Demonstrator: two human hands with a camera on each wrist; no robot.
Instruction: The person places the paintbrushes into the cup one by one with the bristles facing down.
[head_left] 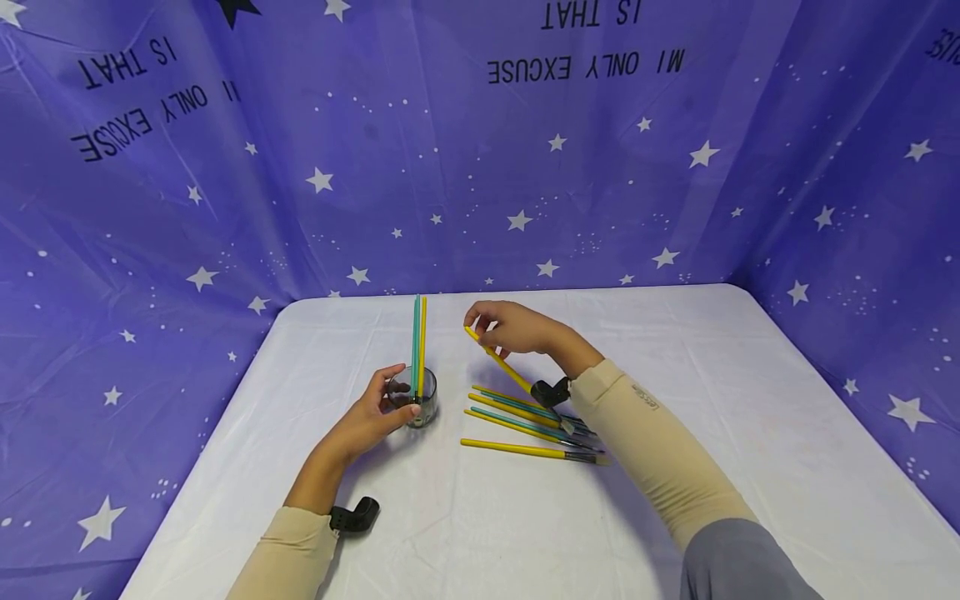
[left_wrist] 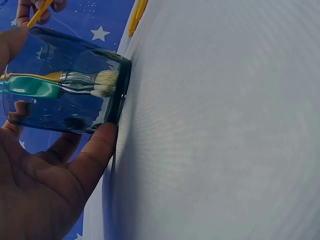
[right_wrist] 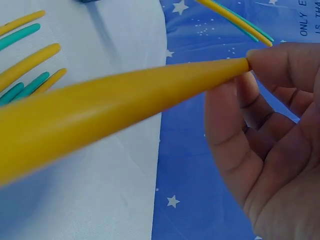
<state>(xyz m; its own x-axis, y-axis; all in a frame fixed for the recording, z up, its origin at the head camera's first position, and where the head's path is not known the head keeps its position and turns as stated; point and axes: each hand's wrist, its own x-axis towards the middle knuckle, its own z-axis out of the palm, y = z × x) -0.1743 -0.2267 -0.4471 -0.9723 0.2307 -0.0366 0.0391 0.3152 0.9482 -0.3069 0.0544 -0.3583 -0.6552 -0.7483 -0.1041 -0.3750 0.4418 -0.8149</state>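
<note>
My left hand holds a clear drinking glass that stands upright on the table, thumb on the near side and fingers round the back. Several paintbrushes with yellow and green handles stand in it, bristles down at the glass bottom in the left wrist view. Right of the glass and above the table, my right hand pinches a yellow paintbrush near its handle tip; in the right wrist view the handle slants across the picture. Its bristle end is hidden in the head view.
A loose pile of yellow and green paintbrushes lies below the right hand, handle tips toward the glass. One yellow paintbrush lies nearest me. The white-covered table backs onto a purple starry curtain.
</note>
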